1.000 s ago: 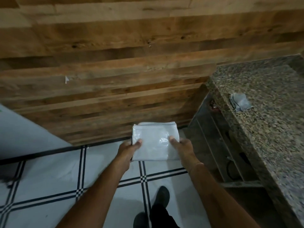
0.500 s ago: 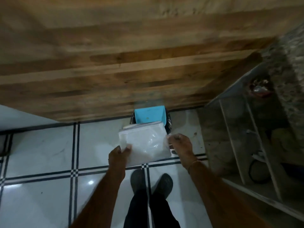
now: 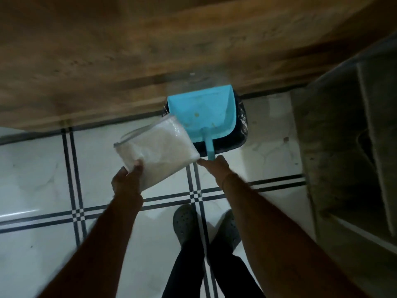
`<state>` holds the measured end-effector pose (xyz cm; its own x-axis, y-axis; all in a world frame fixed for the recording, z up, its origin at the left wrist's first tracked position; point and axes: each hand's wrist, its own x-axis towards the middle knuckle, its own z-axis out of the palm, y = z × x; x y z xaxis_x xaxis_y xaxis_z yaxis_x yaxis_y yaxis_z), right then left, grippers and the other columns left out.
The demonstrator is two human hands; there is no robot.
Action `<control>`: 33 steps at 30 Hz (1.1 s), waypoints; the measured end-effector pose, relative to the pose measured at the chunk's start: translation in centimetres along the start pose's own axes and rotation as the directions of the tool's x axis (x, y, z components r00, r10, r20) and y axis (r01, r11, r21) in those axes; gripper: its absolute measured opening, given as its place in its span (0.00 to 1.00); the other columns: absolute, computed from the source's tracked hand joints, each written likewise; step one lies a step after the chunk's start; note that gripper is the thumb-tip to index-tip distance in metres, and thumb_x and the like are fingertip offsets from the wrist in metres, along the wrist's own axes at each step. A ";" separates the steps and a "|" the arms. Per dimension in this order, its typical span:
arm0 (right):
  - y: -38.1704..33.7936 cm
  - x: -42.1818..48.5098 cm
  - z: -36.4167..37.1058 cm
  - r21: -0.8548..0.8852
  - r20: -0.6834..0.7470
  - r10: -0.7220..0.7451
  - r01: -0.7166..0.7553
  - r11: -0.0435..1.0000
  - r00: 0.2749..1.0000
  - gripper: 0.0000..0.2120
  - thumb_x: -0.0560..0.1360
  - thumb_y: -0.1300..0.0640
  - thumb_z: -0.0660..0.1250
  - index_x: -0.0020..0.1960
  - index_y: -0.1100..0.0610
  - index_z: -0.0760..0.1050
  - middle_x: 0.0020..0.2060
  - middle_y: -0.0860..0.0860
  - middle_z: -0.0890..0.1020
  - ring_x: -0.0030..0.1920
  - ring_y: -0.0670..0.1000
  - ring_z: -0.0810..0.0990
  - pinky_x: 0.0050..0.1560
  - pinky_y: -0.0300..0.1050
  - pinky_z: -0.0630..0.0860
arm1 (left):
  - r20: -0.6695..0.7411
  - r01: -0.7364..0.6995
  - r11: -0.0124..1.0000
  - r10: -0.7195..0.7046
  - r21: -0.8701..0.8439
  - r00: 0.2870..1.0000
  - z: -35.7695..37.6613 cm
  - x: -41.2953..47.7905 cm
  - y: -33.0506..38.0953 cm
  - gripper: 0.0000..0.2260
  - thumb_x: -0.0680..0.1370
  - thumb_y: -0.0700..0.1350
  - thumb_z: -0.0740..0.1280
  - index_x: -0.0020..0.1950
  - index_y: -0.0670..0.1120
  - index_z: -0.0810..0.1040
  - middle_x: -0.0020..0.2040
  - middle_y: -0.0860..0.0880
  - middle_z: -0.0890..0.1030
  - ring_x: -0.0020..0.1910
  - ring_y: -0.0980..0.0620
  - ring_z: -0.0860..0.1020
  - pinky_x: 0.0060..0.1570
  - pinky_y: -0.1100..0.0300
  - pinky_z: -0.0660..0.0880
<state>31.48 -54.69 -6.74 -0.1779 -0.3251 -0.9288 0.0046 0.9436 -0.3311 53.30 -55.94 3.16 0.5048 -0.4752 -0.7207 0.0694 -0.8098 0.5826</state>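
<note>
Left hand [image 3: 129, 179]: pinches white plastic pouch [image 3: 156, 149] by its near corner, thumb on top.
Right hand [image 3: 214, 167]: at the handle tip of the turquoise dustpan [image 3: 204, 110]; grip unclear.
Pouch: tilted above tiled floor [image 3: 43, 168], just left of the bin.
Blocking: dustpan covers black-lined bin [image 3: 241, 125].

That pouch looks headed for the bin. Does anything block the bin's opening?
Yes: the blue dustpan lies across the black-lined bin, covering most of its opening. The right hand reaches its handle; the left hand grips the pouch.
</note>
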 end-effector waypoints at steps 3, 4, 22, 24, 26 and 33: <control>0.5 3.2 1.5 0.043 -0.104 -0.053 0.058 0.997 0.993 0.27 0.75 0.51 0.75 0.68 0.63 0.75 0.61 0.59 0.83 0.61 0.59 0.82 0.63 0.54 0.80 | -0.012 0.043 0.999 -0.043 -0.033 0.999 0.7 2.2 -1.0 0.10 0.80 0.51 0.73 0.54 0.47 0.78 0.57 0.44 0.80 0.60 0.41 0.78 0.66 0.44 0.77; 0.8 3.6 1.7 0.050 -0.136 -0.073 0.080 0.995 0.988 0.22 0.77 0.51 0.74 0.65 0.63 0.77 0.58 0.59 0.84 0.58 0.59 0.84 0.61 0.56 0.81 | -0.023 0.053 0.998 -0.054 -0.042 0.998 1.1 2.6 -1.1 0.10 0.80 0.51 0.73 0.53 0.47 0.78 0.57 0.44 0.80 0.60 0.41 0.78 0.67 0.44 0.77; 7.2 -10.4 -11.5 0.399 -0.520 -0.072 0.316 0.861 0.851 0.12 0.79 0.56 0.71 0.56 0.66 0.81 0.46 0.64 0.82 0.47 0.60 0.80 0.55 0.58 0.79 | 0.055 -0.020 0.998 0.016 0.056 0.998 12.5 1.5 2.9 0.13 0.80 0.46 0.73 0.60 0.39 0.81 0.50 0.45 0.81 0.52 0.43 0.80 0.52 0.56 0.76; 7.8 -9.0 -11.3 0.421 -0.499 -0.096 0.337 0.842 0.861 0.13 0.79 0.57 0.71 0.57 0.66 0.80 0.44 0.62 0.81 0.46 0.59 0.79 0.52 0.56 0.78 | 0.083 -0.036 0.995 0.028 0.097 0.996 14.8 2.5 2.1 0.12 0.81 0.47 0.72 0.60 0.42 0.81 0.49 0.47 0.81 0.50 0.46 0.79 0.47 0.62 0.76; 8.4 -7.5 -10.8 0.402 -0.483 -0.126 0.348 0.847 0.866 0.14 0.79 0.55 0.71 0.54 0.66 0.80 0.40 0.58 0.79 0.43 0.57 0.76 0.45 0.53 0.76 | 0.097 -0.054 0.984 0.038 0.170 0.995 16.6 3.9 1.3 0.08 0.81 0.46 0.72 0.57 0.44 0.80 0.47 0.48 0.80 0.47 0.48 0.79 0.35 0.72 0.74; 10.0 -7.4 -10.1 0.182 -0.448 -0.161 0.266 0.946 0.879 0.17 0.79 0.45 0.70 0.50 0.61 0.80 0.45 0.60 0.83 0.47 0.59 0.82 0.52 0.58 0.81 | 0.134 -0.103 0.924 0.057 0.369 0.989 16.1 3.4 0.2 0.04 0.78 0.43 0.74 0.51 0.47 0.82 0.59 0.39 0.83 0.60 0.38 0.82 0.61 0.48 0.80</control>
<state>22.86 -42.21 -1.52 -0.5980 -0.4098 -0.6888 0.1362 0.7950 -0.5911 41.19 -63.26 -5.27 0.3884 -0.5624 -0.7299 -0.3055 -0.8259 0.4739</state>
